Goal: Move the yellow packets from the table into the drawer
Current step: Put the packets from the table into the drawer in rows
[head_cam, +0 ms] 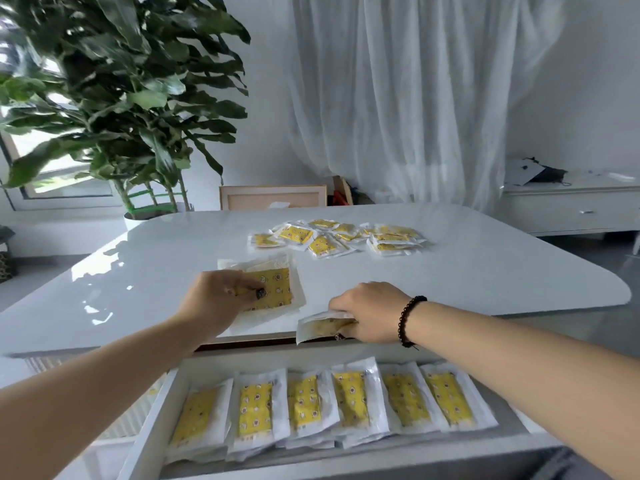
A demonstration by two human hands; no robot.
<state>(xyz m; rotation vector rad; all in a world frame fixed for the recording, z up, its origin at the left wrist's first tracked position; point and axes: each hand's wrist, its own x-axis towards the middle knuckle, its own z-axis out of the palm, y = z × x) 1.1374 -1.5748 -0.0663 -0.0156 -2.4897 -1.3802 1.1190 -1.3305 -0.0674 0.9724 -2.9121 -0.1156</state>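
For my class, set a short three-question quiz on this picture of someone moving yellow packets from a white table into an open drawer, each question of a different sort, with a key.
1. True or false: the open white drawer holds no flat yellow plastic-wrapped packets in a row.
2. Which hand wears the dark beaded bracelet? A left, B right.
3. Fill in: the loose heap of yellow packets lies at the ___ side of the glossy white table.

Key: 1 false, a row of packets lies in it. 2 B, the right hand, gripping a packet at the table's near edge; the left hand touches a small stack of packets. 3 far.
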